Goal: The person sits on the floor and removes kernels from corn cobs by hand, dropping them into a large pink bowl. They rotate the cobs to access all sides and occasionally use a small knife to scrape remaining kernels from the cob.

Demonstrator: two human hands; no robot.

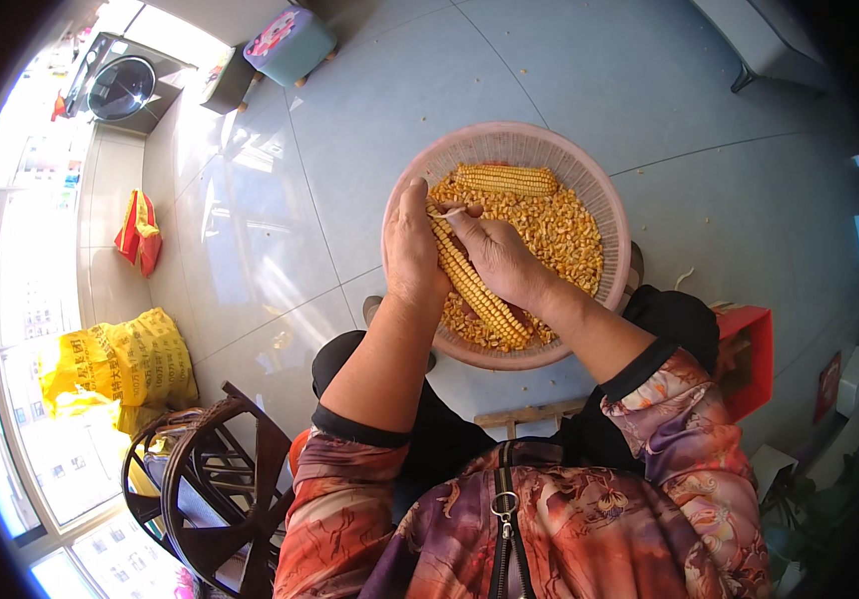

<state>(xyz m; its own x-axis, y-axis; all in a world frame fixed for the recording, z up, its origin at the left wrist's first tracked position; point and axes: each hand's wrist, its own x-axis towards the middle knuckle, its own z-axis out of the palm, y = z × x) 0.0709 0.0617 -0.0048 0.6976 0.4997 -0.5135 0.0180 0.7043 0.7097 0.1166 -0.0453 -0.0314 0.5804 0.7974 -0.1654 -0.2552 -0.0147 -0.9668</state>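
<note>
My left hand [413, 243] is wrapped along the left side of a dried corn cob [478, 288] covered in yellow kernels. At the cob's upper end, my right hand [495, 251] presses with its thumb, its other fingers partly hidden behind the cob. Both hands are over a round pink plastic basket [619, 224] that holds many loose corn kernels [560, 236]. A second corn cob [505, 180] lies on the kernels at the far side of the basket. A thin pale strand shows by my right thumb.
Stray kernels dot the tiled floor [369, 135]. A red box [759, 359] stands right of my knee. To the left are a yellow sack [130, 359] and a dark round-framed chair [212, 494]. A small stool [294, 56] and a front-loading washing machine [126, 86] stand farther off.
</note>
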